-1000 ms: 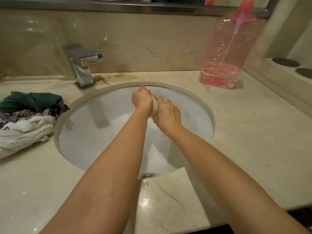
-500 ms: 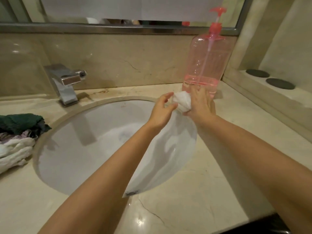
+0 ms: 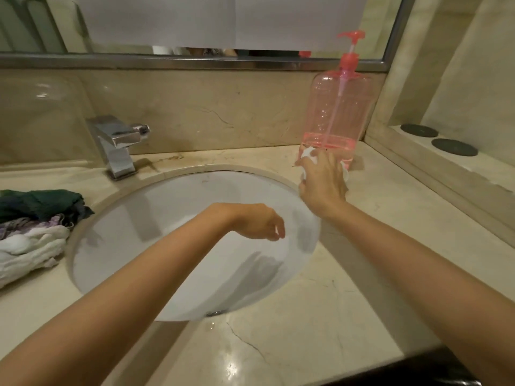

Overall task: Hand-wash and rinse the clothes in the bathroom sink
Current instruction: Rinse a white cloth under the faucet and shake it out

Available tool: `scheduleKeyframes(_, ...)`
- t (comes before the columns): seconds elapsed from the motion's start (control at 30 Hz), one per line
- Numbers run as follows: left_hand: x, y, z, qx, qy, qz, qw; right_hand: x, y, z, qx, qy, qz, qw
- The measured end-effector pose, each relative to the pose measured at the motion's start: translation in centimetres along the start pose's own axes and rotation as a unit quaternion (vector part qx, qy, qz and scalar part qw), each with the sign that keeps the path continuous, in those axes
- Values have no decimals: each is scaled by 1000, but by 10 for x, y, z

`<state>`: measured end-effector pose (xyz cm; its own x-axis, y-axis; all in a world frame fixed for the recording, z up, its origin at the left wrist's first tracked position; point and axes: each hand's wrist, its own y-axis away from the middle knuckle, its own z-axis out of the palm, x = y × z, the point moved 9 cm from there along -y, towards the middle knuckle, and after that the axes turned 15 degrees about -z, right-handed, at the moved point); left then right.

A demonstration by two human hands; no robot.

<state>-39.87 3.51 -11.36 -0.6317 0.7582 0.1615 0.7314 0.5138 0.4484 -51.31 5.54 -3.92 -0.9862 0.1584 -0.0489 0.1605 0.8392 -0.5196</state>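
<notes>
The white oval sink (image 3: pixel 172 207) is set into a beige marble counter. My right hand (image 3: pixel 323 182) reaches to the counter at the sink's far right rim and holds a small wrung white cloth (image 3: pixel 306 153) down against the foot of the pink pump bottle (image 3: pixel 338 107). Most of that cloth is hidden under the hand. My left hand (image 3: pixel 262 222) hangs over the basin with loosely curled fingers and holds nothing. A pile of clothes (image 3: pixel 33 232), dark green on top and white below, lies on the counter left of the sink.
A chrome faucet (image 3: pixel 117 146) stands behind the sink at the left. A raised ledge with two dark round coasters (image 3: pixel 437 139) runs along the right. A mirror with a metal frame spans the wall behind. The counter's front edge is near me.
Both hands wrung the white cloth over the basin. The right hand then carried it to the counter by the pink bottle, and the left hand let go and dropped back over the sink.
</notes>
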Motion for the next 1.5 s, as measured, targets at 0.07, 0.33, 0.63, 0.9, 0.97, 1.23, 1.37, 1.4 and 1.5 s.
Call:
scheduleKeyframes(0.07, -14, 14, 4, -16, -25, -27, 999, -30, 2, 7, -49, -68, -36, 996)
scheduleKeyframes(0.33, -95, 99, 3, 47, -12, -141, 989, -147, 22, 49, -222, -273, -94, 931)
scheduleKeyframes(0.63, -221, 233, 2, 347, -21, -330, 878, -254, 43, 45, -238, -376, -155, 882)
scheduleKeyframes(0.9, -267, 291, 41, 342, -80, -526, 775, -288, 55, 40, -220, -429, -146, 864)
scheduleKeyframes(0.97, -262, 290, 37, 352, -99, -525, 768, -284, 54, 40, -206, -447, -132, 861)
scheduleKeyframes(1.23, -216, 264, 15, 506, 190, -342, 769, -244, 56, 55, -153, -492, -49, 855)
scheduleKeyframes(1.37, -198, 210, -1, 462, 460, -212, 728, -228, 44, 63, -151, -470, -46, 868)
scheduleKeyframes(1.4, -198, 193, 0, 432, 519, -203, 709, -224, 40, 64, -149, -458, -50, 875)
scheduleKeyframes(1.5, -208, 143, 11, 337, 662, -228, 629, -218, 20, 68, -144, -397, -80, 903)
